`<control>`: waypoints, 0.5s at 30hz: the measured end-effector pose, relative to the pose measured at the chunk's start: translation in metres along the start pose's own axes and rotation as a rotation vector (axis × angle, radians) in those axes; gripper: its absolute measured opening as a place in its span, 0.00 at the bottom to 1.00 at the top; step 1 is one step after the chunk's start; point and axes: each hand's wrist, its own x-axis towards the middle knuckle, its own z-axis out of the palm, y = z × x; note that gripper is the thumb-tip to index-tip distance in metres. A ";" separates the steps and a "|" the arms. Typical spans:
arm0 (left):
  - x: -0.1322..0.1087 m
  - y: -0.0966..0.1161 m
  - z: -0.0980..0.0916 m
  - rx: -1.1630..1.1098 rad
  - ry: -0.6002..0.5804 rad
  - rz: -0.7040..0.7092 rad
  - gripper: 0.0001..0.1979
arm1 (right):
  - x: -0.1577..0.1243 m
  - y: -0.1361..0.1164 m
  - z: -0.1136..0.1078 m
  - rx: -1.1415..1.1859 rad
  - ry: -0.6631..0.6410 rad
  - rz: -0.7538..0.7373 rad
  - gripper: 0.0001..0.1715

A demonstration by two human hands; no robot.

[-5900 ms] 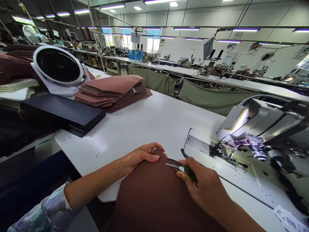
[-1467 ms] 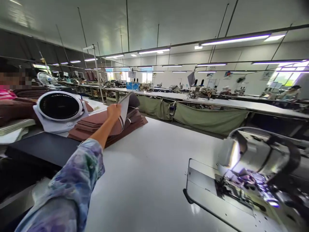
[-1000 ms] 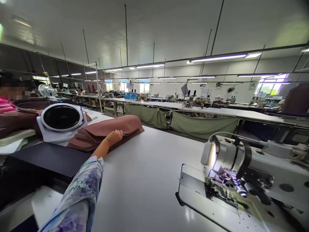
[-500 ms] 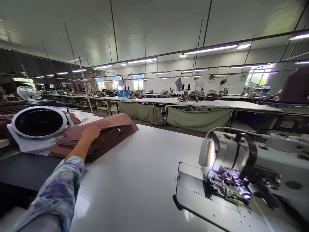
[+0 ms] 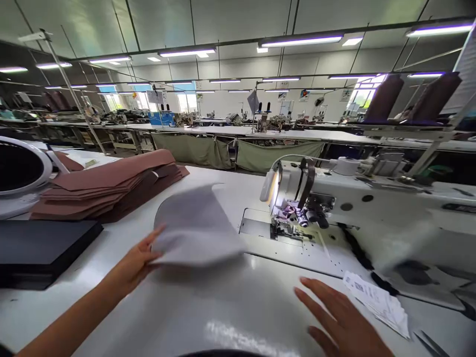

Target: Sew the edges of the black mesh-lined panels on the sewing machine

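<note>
My left hand (image 5: 138, 262) pinches the left edge of a curved, cut panel of limp sheet material (image 5: 197, 228), whose upward face is grey. The panel is blurred and hangs just over or on the white tabletop (image 5: 178, 302); contact with it is unclear. With fingers spread, my right hand (image 5: 338, 317) is over the table near the sewing machine, holding nothing. Left of the panel lies a stack of reddish-brown cut pieces (image 5: 107, 183). The sewing machine (image 5: 357, 198), its lamp lit, stands to the right, its needle area beyond the panel's right edge.
A black block-like stack (image 5: 44, 253) lies at left, with a white round-framed fan (image 5: 26, 193) behind it. Printed paper labels (image 5: 379, 300) and metal blades (image 5: 431, 344) rest near my right hand. Thread cones (image 5: 385, 99) stand behind the machine. Other worktables are farther back.
My left hand has left the brown stack and come nearer, now with the grey-faced panel in it. My right hand has come into view. The camera view has turned right and down.
</note>
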 end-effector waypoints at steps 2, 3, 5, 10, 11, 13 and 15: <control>-0.015 -0.013 -0.002 0.100 -0.119 -0.113 0.43 | 0.031 -0.017 0.011 0.096 -0.092 -0.035 0.33; -0.016 -0.014 -0.002 0.156 -0.155 -0.111 0.41 | 0.044 -0.024 0.017 0.163 -0.154 -0.026 0.36; -0.006 -0.008 0.003 0.296 -0.239 -0.048 0.39 | 0.062 -0.032 0.028 0.294 -0.293 -0.005 0.33; 0.035 0.007 0.063 1.111 -0.161 0.453 0.27 | 0.069 -0.030 0.044 0.434 -0.449 0.045 0.22; 0.043 0.008 0.082 1.177 -0.125 0.557 0.22 | 0.068 -0.028 0.045 0.437 -0.448 0.046 0.22; 0.060 0.011 0.121 1.247 -0.132 0.695 0.18 | 0.068 -0.026 0.046 0.442 -0.447 0.039 0.23; 0.081 0.021 0.158 1.238 -0.150 0.682 0.23 | 0.069 -0.025 0.046 0.437 -0.455 0.031 0.23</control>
